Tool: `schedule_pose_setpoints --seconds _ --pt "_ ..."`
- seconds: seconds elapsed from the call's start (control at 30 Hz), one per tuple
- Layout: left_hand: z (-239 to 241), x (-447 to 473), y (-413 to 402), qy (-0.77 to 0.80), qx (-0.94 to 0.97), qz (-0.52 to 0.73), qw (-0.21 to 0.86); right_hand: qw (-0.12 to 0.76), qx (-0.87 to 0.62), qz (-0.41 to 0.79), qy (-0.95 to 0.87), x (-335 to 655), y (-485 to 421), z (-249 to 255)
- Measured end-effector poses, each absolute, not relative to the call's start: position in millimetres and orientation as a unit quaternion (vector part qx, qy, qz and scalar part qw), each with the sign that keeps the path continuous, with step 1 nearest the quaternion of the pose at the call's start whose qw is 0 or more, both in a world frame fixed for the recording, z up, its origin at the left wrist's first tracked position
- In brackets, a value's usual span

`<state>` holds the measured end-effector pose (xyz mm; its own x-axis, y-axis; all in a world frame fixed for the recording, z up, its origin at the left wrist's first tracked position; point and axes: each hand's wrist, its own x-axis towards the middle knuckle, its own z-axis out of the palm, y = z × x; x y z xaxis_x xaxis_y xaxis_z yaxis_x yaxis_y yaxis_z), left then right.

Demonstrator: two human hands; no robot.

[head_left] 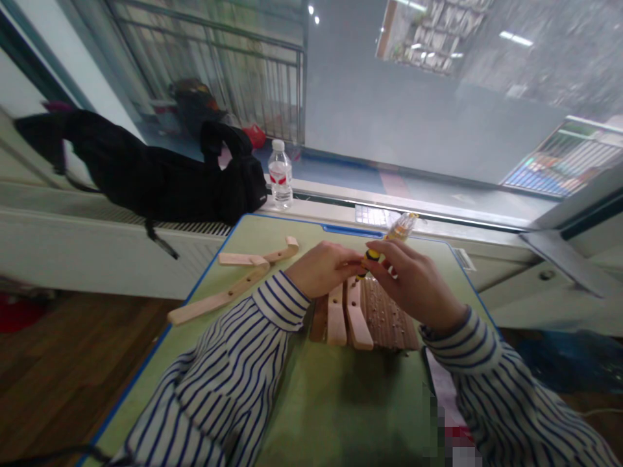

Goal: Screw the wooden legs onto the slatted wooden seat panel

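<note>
A screwdriver (395,232) with a clear yellow handle and a black-and-yellow collar points down at a set of wooden parts (363,316) on the green table (311,402). My right hand (413,282) is closed around its lower shaft. My left hand (325,267) pinches at the same spot near the tip, over the pale wooden slats (337,318). A darker slatted board (389,318) with small holes lies under my right hand. Both sleeves are blue-and-white striped.
Two loose curved wooden pieces (228,285) lie on the table's left part. A water bottle (281,175) and a black bag (156,172) rest on the ledge behind. A window with railings is beyond. Wooden floor lies to the left.
</note>
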<state>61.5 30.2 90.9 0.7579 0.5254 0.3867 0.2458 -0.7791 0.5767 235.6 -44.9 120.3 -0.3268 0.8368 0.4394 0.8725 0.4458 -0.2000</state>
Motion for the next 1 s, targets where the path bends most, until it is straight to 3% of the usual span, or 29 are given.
schedule_pose_setpoints --seconds 0.3,0.73,1.0 --pt "92.3 60.6 29.0 0.243 0.897 0.276 0.244 0.257 -0.534 -0.027 -0.805 235.8 -43.5 119.8" --pt "90.5 56.3 31.9 0.257 0.899 0.269 0.23 0.193 -0.501 -0.023 -0.843 235.7 -44.8 135.9" --pt "89.7 58.1 30.4 0.24 0.896 0.266 0.263 0.218 -0.489 -0.02 -0.845 239.5 -43.9 130.6"
